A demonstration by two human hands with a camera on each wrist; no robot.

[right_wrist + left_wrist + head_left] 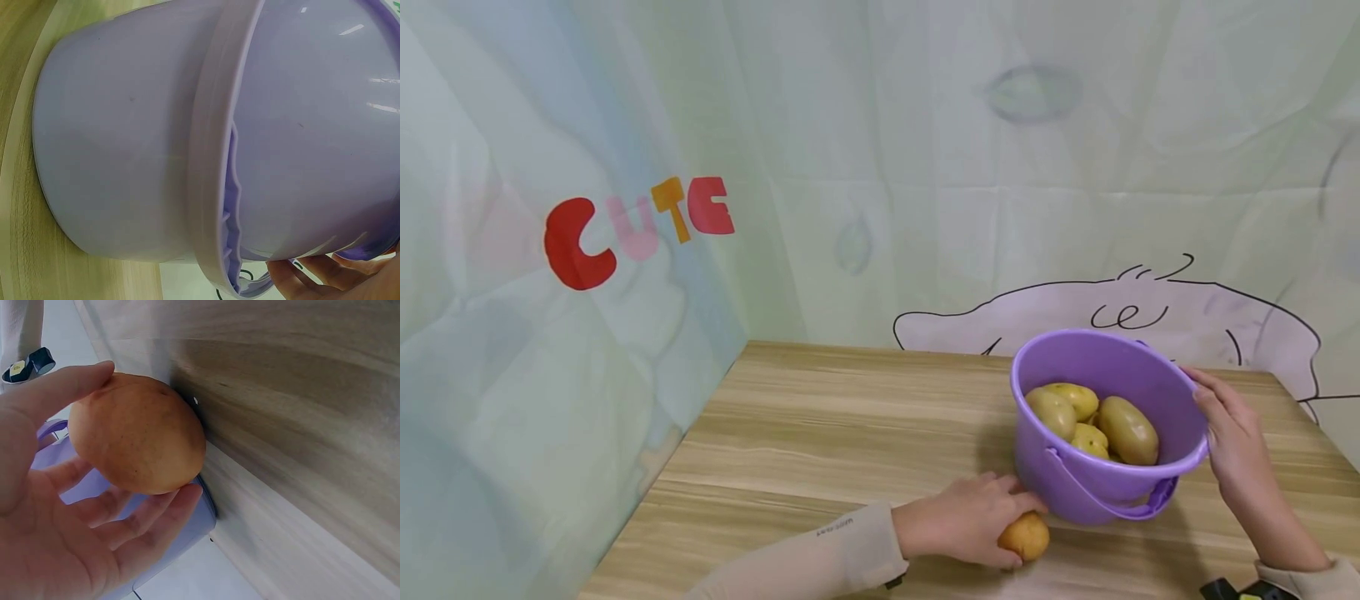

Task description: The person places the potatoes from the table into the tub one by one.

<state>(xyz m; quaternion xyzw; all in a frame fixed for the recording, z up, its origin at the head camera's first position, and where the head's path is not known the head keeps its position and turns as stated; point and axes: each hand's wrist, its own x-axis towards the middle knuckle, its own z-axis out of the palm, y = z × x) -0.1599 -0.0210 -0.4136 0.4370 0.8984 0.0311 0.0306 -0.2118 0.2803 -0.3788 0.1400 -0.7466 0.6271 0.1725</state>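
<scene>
My left hand (962, 518) holds a round orange-tan potato (1028, 537) at the table, just in front of the purple bucket (1051, 482). In the left wrist view, thumb and fingers curve around this potato (137, 434), close to the wood. On the bucket's right side, my right hand (1236, 433) grips the rim. Several yellowish potatoes (1127, 431) lie inside the bucket, which leans slightly toward me. Its handle (1150, 504) hangs down at the front. The right wrist view is filled by the bucket's outer wall (125, 131), with fingers (300, 278) at the lower right.
The wood-grain table (820, 425) stretches left of the bucket. Behind it hangs a pale curtain (880, 125) with a cartoon outline, and the left-hand curtain carries coloured letters (580, 246).
</scene>
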